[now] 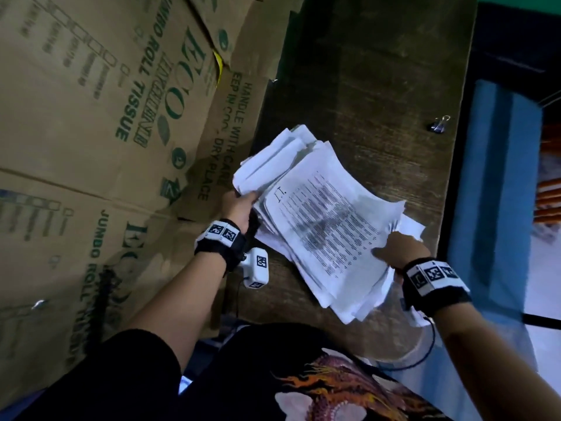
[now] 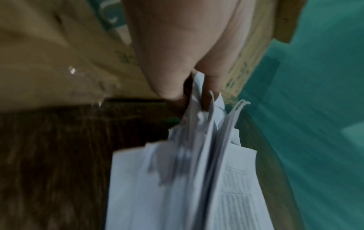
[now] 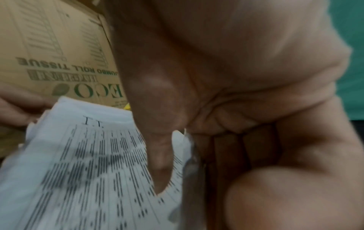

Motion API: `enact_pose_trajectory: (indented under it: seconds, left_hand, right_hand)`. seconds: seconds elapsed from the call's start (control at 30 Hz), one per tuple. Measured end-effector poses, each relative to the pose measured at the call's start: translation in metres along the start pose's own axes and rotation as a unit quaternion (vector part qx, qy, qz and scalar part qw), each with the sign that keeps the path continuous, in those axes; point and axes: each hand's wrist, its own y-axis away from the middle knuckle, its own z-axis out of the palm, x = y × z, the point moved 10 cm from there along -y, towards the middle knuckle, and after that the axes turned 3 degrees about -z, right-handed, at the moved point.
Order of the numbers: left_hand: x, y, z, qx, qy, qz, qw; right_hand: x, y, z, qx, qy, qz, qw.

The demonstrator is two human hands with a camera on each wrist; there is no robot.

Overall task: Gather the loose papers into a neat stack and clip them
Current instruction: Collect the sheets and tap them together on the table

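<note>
An uneven bundle of white printed papers (image 1: 321, 220) is held above the dark wooden table (image 1: 379, 86), its sheets fanned and misaligned. My left hand (image 1: 239, 205) grips the bundle's left edge, thumb and fingers pinching the sheets (image 2: 197, 140). My right hand (image 1: 394, 250) holds the right edge, thumb lying on the printed top page (image 3: 88, 163) with the fingers curled underneath. A small black binder clip (image 1: 438, 124) with silver handles lies by itself near the table's right edge, far from both hands.
Large flattened cardboard boxes (image 1: 106, 132) printed "JUMBO ROLL TISSUE" stand along the table's left side. The table's right edge (image 1: 455, 177) drops to a blue floor. A black cable (image 1: 422, 357) hangs from my right wrist near the front edge.
</note>
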Motion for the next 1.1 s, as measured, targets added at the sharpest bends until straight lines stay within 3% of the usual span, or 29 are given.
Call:
enact_pose_trajectory:
  seconds: [0.1,0.17,0.3,0.4,0.47,0.6,0.77,0.97,1.03,1.1]
  left_hand:
    - [-0.021,-0.003,0.004,0.023,0.008,-0.038,0.999]
    - [-0.018,-0.002,0.006,0.035,-0.021,-0.022,0.999]
    - [-0.003,-0.003,0.019,0.018,-0.046,0.009,0.999]
    - [0.011,-0.001,0.036,-0.027,-0.052,0.019,0.998]
    - [0.016,0.004,0.043,-0.048,-0.038,0.001,0.998]
    - [0.015,0.008,0.055,-0.08,0.008,-0.044,0.996]
    - [0.024,0.016,0.063,-0.103,0.044,-0.022,0.993]
    - [0.018,0.01,0.049,-0.079,0.117,-0.022,0.99]
    - [0.005,0.01,0.047,-0.073,0.047,-0.029,0.996]
    - [-0.007,0.004,0.046,-0.076,-0.131,-0.012,0.988]
  right_hand:
    - [0.029,0.006,0.016,-0.039,0.044,0.041,0.997]
    - [0.025,0.011,0.008,-0.029,0.092,0.024,0.995]
    - [-0.055,0.014,-0.033,0.07,0.068,-0.162,0.982]
    - [-0.134,0.016,-0.065,0.168,-0.009,-0.33,0.929]
    - [-0.175,0.015,-0.072,0.208,0.057,-0.391,0.895]
    - [-0.216,-0.008,-0.07,0.216,0.199,-0.388,0.874]
    - [-0.228,-0.013,-0.082,0.259,0.191,-0.398,0.859]
    - [-0.22,-0.003,-0.075,0.272,0.17,-0.483,0.815]
    - [-0.217,-0.001,-0.071,0.284,0.166,-0.497,0.803]
    - [-0.214,0.0,-0.067,0.295,0.156,-0.499,0.799]
